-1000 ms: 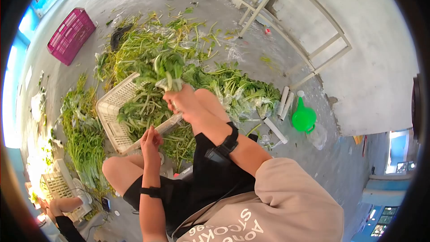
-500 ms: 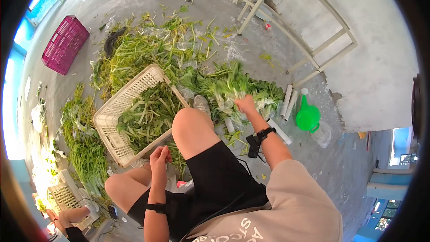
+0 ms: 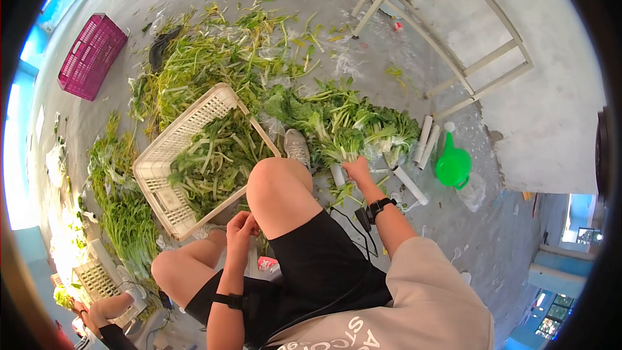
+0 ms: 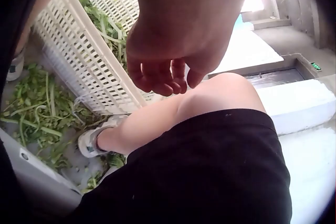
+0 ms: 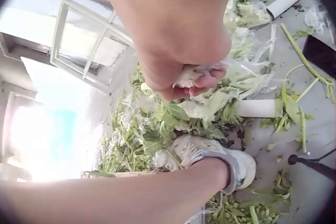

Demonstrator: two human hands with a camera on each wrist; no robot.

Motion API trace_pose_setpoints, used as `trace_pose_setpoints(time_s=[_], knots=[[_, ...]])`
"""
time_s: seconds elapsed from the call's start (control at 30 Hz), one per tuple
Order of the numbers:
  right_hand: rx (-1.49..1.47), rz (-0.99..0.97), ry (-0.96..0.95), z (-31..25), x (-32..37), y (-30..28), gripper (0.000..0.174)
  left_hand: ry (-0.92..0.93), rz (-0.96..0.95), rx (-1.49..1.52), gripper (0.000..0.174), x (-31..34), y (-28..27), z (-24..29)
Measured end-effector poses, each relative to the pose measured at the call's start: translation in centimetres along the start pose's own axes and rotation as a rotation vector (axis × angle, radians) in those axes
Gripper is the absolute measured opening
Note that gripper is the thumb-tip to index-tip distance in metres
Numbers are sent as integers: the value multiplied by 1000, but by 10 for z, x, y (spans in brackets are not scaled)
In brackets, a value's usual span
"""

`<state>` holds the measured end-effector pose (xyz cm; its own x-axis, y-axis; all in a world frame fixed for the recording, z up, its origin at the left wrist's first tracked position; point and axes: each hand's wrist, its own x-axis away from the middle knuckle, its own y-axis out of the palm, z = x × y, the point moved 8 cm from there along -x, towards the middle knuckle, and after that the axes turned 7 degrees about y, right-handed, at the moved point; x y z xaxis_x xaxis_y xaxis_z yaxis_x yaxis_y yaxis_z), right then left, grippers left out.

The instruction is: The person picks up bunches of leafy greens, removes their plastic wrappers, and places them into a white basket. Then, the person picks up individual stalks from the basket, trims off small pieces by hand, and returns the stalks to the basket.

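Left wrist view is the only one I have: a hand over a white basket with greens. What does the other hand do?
Observer: The right hand grips a bunch of greens at its stem end, to the right of the knee.
Operator: Is this bunch inside the basket?
Observer: No. It is at a separate pile of greens, outside the basket.
Operator: Is something else near that hand?
Observer: Yes. White tubes lie just past the pile, with a green watering can beside them.
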<state>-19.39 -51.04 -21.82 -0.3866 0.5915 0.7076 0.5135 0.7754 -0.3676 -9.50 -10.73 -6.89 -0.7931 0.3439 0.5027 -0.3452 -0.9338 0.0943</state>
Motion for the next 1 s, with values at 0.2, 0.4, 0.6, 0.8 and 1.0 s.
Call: trace_pose_setpoints(time_s=[0.2,0.4,0.6,0.8,1.0], knots=[[58,-5,-108,-64,-21,43,23,38,-3,-20,23,-2,-3,-4],[94,-117,-189,-142,-6,88,26,47,-5,-15,21,0,-6,-1],[108,-142,-258,-174,5,114,43,62,-14,1,23,1,-5,1],[108,-150,-240,-163,5,125,23,57,-27,42,23,1,-1,2],[146,-172,-214,-149,-3,124,32,35,-38,37,22,2,1,2]])
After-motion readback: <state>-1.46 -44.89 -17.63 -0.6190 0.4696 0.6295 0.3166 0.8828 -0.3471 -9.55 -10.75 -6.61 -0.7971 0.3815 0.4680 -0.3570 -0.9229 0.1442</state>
